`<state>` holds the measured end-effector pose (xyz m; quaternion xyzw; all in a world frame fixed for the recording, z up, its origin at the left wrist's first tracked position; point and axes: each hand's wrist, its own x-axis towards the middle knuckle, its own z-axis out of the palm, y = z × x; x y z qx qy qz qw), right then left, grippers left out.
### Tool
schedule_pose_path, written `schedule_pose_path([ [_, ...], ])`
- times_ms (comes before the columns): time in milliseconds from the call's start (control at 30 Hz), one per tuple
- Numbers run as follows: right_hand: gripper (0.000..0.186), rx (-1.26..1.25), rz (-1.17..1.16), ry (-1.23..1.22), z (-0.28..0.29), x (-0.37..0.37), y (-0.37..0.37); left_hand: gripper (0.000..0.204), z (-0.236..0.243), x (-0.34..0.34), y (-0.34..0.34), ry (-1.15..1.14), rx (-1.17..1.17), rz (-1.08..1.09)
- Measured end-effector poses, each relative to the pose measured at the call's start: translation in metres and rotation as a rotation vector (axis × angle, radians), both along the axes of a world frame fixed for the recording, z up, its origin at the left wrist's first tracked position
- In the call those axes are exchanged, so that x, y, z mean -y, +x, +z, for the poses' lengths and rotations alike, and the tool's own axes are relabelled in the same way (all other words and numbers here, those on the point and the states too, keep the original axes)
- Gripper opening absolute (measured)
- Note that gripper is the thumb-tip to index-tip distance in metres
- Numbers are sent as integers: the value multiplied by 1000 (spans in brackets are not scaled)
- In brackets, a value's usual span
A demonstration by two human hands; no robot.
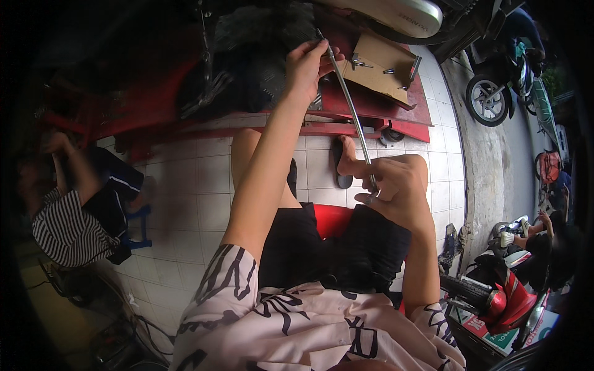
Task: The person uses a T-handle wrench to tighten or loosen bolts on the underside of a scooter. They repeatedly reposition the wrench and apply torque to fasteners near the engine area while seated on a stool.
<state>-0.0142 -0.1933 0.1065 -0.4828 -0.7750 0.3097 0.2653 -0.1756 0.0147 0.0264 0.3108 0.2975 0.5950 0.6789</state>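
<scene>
A long shiny metal rod [351,105], which looks like a socket extension bar, slants between my two hands. My left hand [307,67] pinches it near its far end, and the narrow tip sticks out past the fingers. Close to my right knee, my right hand [396,185] has its fingers closed round the near end. Part of that end is hidden by the fingers. Just right of my left hand lies an open cardboard box [371,52] with several small metal pieces, like sockets, in it.
The box rests on a red metal platform [405,117] under a motorcycle [402,15]. White floor tiles [213,179] surround my feet. At left sits another person in a striped shirt [65,226]. Motorcycles [489,99] stand at right, where someone else sits too.
</scene>
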Motion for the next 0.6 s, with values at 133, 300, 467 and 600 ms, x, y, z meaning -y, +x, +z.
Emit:
schedule_pose_path([
  [133, 34, 78, -15, 96, 1, -47, -24, 14, 21, -57, -19, 115, 29, 60],
  [300, 32, 63, -59, 81, -17, -82, -41, 12, 3, -101, -39, 156, 115, 25],
  [467, 33, 105, -84, 124, -30, -97, -48, 12, -3, -117, -33, 160, 225, 44],
  [600, 33, 73, -93, 120, -33, -102, -51, 13, 0, -123, -33, 151, 224, 59],
])
